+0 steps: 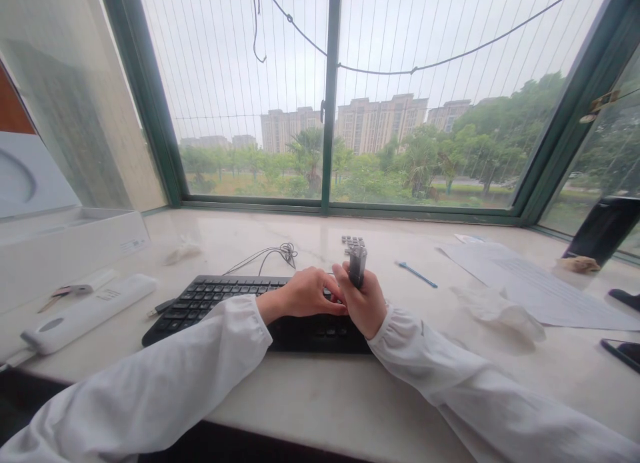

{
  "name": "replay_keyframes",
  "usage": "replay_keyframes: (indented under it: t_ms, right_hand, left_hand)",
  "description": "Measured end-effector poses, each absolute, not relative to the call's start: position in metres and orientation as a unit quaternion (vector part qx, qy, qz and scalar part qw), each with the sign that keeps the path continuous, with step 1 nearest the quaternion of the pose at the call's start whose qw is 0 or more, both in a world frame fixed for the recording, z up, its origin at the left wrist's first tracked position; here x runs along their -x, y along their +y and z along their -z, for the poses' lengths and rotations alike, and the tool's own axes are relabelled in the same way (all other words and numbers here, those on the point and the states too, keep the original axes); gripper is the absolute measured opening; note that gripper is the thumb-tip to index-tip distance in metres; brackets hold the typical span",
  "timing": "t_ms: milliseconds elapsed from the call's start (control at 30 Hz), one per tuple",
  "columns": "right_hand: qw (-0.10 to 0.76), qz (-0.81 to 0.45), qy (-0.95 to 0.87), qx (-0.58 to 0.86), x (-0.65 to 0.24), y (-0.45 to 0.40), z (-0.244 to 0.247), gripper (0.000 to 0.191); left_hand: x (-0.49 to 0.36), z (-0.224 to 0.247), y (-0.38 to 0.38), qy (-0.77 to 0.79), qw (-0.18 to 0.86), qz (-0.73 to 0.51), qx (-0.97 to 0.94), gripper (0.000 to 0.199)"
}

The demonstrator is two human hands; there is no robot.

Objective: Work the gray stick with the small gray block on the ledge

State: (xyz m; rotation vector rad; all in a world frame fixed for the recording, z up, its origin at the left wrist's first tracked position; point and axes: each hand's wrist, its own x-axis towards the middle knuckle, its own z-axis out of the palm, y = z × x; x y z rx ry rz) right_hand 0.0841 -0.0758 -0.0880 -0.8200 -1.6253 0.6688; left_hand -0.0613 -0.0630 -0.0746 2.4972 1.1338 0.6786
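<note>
A black keyboard (215, 299) lies on the pale counter, its cable bunched behind it. Over its right half, my right hand (367, 303) is closed around a dark handheld tool (357, 266) with a clear top end, held upright. My left hand (305, 293) reaches across the keys from the left, thumb and fingers drawn together against my right hand's fingers; whatever they pinch, if anything, is hidden. Several small loose keycaps (353, 241) sit in rows just behind the tool. The keys under both hands are covered from view.
On the left are a white power strip (95, 316), keys (70, 291) and an open white box (75, 243). A blue stick (417, 275), crumpled tissue (500, 313), paper sheets (540, 283) and a phone (623, 353) lie right. A window (327, 116) rises behind.
</note>
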Motion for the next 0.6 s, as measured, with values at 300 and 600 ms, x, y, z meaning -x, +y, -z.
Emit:
replay_keyframes:
  t_ms: [300, 600]
  right_hand:
    - [0.562, -0.264, -0.697, 0.359, -0.0845, -0.0751, 0.0887, 0.042]
    - [0.562, -0.232, -0.72, 0.334, -0.0872, -0.08, 0.0864, 0.04]
  left_hand:
    - [0.0618, 0.075, -0.0633, 0.4, 0.15, -0.232, -0.874, 0.029]
    - [0.0624, 0.0756, -0.062, 0.39, 0.123, -0.23, -0.883, 0.033]
